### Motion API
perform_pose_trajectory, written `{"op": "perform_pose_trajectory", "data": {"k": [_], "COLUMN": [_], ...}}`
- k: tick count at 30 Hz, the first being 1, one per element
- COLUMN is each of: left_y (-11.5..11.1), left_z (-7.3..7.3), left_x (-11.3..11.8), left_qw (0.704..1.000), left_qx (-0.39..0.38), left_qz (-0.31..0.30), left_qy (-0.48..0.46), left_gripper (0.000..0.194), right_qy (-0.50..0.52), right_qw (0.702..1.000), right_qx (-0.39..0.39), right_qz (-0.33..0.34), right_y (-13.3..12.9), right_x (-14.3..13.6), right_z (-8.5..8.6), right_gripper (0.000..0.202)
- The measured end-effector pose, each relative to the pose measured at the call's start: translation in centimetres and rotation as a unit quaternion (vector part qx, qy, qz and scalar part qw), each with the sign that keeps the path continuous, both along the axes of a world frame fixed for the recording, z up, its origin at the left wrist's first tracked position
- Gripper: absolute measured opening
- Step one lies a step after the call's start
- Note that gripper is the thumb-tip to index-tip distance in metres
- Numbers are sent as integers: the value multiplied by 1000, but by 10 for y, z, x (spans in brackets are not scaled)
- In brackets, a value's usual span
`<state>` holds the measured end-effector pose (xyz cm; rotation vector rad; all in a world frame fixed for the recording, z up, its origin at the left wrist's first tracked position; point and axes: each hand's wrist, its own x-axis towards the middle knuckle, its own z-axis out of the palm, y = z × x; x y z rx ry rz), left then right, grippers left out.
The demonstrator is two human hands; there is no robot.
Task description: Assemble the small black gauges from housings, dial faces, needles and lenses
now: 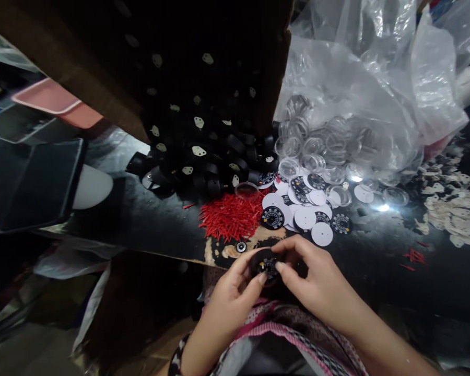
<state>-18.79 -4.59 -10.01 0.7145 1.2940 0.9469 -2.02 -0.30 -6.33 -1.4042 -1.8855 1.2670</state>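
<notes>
Near the front edge of the table, a round black gauge (268, 265) with a printed dial face is held between both hands. My left hand (235, 287) grips its left side, thumb on the face. From the right, my right hand (315, 263) has its thumb and fingers closed on the rim. Whether a small part is pinched there, I cannot tell. Just beyond lie a pile of red pointers (233, 215), a heap of white and black dial discs (305, 216) and a small black-and-white ring (241, 247).
A cardboard box (113, 78) with black housings (207, 177) stands tilted at the back. Clear plastic covers (317, 141) spill from a plastic bag (348, 78). Off-white small plates (454, 209) are piled right; a dark tablet-like panel (43, 183) and pink tray (49, 96) are left.
</notes>
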Motion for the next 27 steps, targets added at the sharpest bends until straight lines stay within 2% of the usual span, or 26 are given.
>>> {"op": "perform_pose_trajectory", "data": {"k": [3,6,8,10,12,16,18,21,24,27], "left_y": [-5,-2,-1,-2,-5,-4,-2,1,4,5], "left_z": [-3,-4,-1,4,7,8,10,13,15,19], "left_x": [-18,-27,-28,-26,-23,-17,-12,-2,4,5], "left_qw": [995,978,967,964,965,959,955,950,948,953], "left_qx": [-15,-5,8,12,11,46,74,87,83,81], "left_qz": [93,189,227,233,221,216,215,216,213,187], "left_qy": [-13,-84,-114,-131,-143,-177,-192,-211,-220,-225], "left_gripper": [30,26,21,17,18,26,28,27,23,19], "right_qy": [-94,-243,-304,-320,-302,-237,-197,-148,-125,-119], "right_qw": [986,933,897,874,864,853,854,887,927,947], "right_qx": [113,232,282,326,369,442,457,418,343,294], "right_qz": [80,133,155,164,159,141,155,129,79,56], "right_y": [14,31,38,39,39,40,40,34,29,25], "right_x": [-18,-35,-43,-48,-47,-37,-29,-19,-13,-9], "right_z": [-1,-7,-9,-10,-14,-37,-46,-50,-48,-38], "right_gripper": [11,9,9,11,17,27,30,29,27,27]}}
